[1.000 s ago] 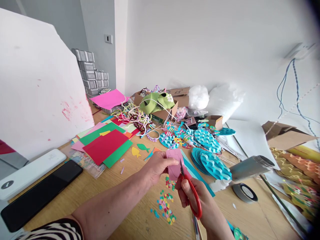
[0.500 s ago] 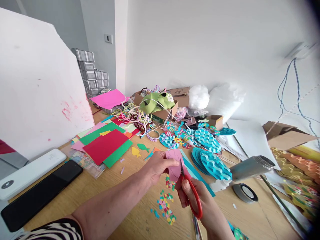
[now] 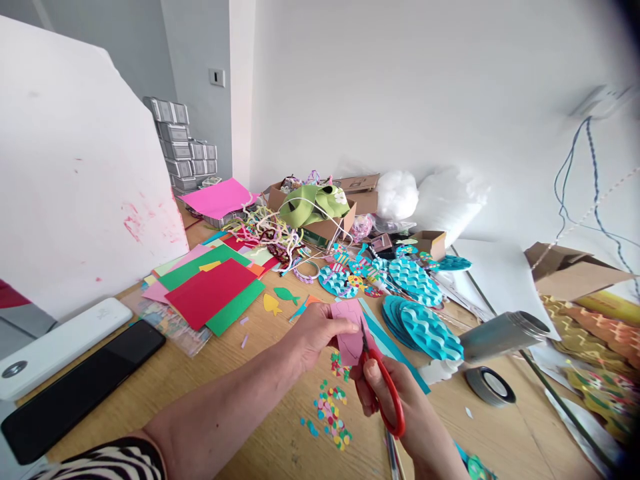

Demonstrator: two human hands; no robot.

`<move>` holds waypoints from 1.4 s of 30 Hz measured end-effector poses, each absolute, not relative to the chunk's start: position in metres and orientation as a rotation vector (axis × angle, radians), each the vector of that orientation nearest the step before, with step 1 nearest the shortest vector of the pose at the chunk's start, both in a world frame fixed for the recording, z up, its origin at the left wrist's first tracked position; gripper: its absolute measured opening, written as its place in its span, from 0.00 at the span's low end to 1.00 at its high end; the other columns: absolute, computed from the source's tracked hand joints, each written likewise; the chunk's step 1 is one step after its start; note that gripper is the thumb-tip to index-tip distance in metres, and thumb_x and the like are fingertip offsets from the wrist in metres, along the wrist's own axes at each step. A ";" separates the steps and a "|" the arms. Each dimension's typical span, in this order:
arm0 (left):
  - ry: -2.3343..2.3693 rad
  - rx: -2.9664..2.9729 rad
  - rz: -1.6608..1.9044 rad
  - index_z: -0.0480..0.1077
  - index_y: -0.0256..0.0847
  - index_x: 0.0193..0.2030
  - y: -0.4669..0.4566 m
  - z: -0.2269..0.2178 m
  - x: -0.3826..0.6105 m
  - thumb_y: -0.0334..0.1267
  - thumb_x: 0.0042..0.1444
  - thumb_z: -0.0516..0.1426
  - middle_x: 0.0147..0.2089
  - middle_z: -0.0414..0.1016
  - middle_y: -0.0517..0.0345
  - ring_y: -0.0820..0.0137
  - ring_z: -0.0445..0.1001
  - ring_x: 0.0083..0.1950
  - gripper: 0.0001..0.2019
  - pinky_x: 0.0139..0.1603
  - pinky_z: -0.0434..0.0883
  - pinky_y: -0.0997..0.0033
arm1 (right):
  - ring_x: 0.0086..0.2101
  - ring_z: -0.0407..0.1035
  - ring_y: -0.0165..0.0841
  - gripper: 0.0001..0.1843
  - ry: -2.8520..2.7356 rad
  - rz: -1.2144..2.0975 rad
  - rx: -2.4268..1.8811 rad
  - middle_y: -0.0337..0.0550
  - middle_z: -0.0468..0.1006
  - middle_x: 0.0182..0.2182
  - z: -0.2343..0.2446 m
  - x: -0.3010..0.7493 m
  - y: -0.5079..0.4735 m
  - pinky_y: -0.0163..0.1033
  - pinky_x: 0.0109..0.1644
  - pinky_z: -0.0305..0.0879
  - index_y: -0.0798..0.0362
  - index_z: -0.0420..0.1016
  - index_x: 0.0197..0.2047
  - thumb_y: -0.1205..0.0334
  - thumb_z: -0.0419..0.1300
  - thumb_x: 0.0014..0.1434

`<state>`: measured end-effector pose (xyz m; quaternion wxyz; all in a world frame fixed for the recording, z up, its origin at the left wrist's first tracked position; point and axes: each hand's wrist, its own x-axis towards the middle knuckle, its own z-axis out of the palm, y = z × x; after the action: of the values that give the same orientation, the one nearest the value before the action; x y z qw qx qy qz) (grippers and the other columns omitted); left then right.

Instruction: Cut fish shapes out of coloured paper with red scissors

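Observation:
Pinched between the thumb and fingers of my left hand (image 3: 320, 328) is a small pink paper piece (image 3: 349, 343) with a drawn outline on it. My right hand (image 3: 387, 393) grips a pair of scissors (image 3: 395, 408) by its red handles. The blades lie against the paper near its right edge, close to my left thumb. Below the paper, colourful paper dots (image 3: 330, 410) are scattered on the wooden table (image 3: 240, 413). To the left of my hands lie a yellow paper fish (image 3: 272, 305) and a green paper fish (image 3: 287, 295).
Coloured paper sheets (image 3: 210, 293) are stacked at left, near a black phone (image 3: 83, 390) and a white device (image 3: 65, 343). Wavy blue discs (image 3: 433, 330), a metal bottle (image 3: 505, 335) and a tape roll (image 3: 491, 386) stand at right. Craft supplies and boxes (image 3: 325, 230) crowd the back.
Both hands stay almost in place. The pink paper has shifted very slightly against the scissor blades; the rest looks the same.

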<state>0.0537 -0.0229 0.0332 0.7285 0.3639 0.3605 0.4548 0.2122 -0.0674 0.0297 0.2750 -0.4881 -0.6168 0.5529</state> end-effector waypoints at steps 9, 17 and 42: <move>0.798 0.794 1.005 0.76 0.31 0.30 -0.023 0.034 0.054 0.41 0.34 0.63 0.29 0.76 0.51 0.70 0.71 0.30 0.16 0.35 0.66 0.69 | 0.17 0.59 0.28 0.31 -1.626 1.475 -1.325 0.34 0.66 0.14 0.030 0.212 -0.069 0.33 0.22 0.50 0.54 0.68 0.31 0.30 0.53 0.56; 0.785 0.812 1.005 0.76 0.32 0.31 -0.023 0.034 0.054 0.41 0.35 0.63 0.30 0.76 0.51 0.70 0.71 0.30 0.16 0.35 0.66 0.69 | 0.16 0.58 0.28 0.31 -1.643 1.481 -1.335 0.34 0.65 0.13 0.030 0.213 -0.069 0.33 0.21 0.49 0.53 0.68 0.31 0.30 0.52 0.56; 0.790 0.816 0.997 0.76 0.32 0.31 -0.024 0.034 0.054 0.41 0.35 0.63 0.30 0.76 0.51 0.69 0.71 0.31 0.16 0.35 0.66 0.69 | 0.16 0.59 0.28 0.32 -1.621 1.473 -1.364 0.34 0.66 0.12 0.031 0.212 -0.069 0.34 0.22 0.50 0.53 0.68 0.30 0.29 0.52 0.55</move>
<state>0.0540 -0.0235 0.0342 0.7277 0.3704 0.3585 0.4524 0.2118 -0.0687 0.0312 0.2772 -0.5078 -0.6037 0.5485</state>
